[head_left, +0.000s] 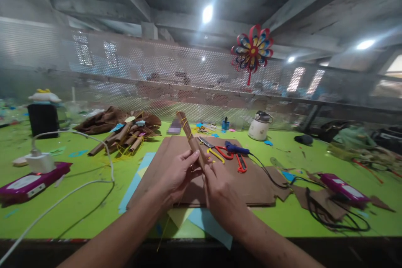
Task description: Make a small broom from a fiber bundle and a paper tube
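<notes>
Your L hand (177, 173) & R hand (221, 194) both closed on the lower end of a brown paper roll (187, 130), center frame. Roll's top leans twd upper left, w/ yellow ties. Under it: cardboard sheet (251, 184) on green table (94, 201). Scissors (223, 151) lie just right of the roll.

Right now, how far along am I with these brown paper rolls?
Done: a pile of rolls lies at the far left. In hand: the left hand and right hand hold one roll, with a yellow band near its top. Left, it seems: the flat brown sheet underneath, unrolled.
</notes>
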The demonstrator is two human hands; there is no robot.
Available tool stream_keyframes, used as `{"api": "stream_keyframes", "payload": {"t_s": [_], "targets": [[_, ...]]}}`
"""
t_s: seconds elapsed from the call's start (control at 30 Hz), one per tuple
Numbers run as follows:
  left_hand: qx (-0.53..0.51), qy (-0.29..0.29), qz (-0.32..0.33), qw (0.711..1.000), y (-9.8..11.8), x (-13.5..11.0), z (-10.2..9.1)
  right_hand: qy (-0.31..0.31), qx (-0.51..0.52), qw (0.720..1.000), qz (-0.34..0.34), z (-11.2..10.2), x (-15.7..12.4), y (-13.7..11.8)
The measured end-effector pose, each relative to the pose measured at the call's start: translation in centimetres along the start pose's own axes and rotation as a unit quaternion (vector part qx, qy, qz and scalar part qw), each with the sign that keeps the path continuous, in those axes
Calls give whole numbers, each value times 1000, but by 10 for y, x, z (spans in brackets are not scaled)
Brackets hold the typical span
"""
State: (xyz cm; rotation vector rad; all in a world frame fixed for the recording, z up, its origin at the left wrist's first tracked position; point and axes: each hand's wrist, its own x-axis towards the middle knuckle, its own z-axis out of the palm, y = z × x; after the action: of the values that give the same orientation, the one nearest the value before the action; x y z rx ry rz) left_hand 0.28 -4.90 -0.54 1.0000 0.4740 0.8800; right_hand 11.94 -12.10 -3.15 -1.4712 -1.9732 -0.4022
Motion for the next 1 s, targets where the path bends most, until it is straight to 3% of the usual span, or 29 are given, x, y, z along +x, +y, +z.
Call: {"api": "stream_keyframes", "payload": {"t_s": [0.27, 0.53, 0.67, 0.87, 1.0], "targets": [[9, 51, 2, 999, -9, 19, -9, 15, 26, 1000, 9, 15, 8, 2], [8, 29, 28, 999, 4, 45, -7, 47, 133, 988, 61, 19, -1, 16], [-15, 26, 25, 999, 5, 55, -7, 24, 227, 963, 141, 19, -2, 23], [-49, 34, 48, 997, 1, 54, -8, 5, 352, 894, 279, 32, 5, 33], [-64, 30, 62, 996, -3, 52, -12, -24, 357, 884, 300, 36, 9, 34]]}}
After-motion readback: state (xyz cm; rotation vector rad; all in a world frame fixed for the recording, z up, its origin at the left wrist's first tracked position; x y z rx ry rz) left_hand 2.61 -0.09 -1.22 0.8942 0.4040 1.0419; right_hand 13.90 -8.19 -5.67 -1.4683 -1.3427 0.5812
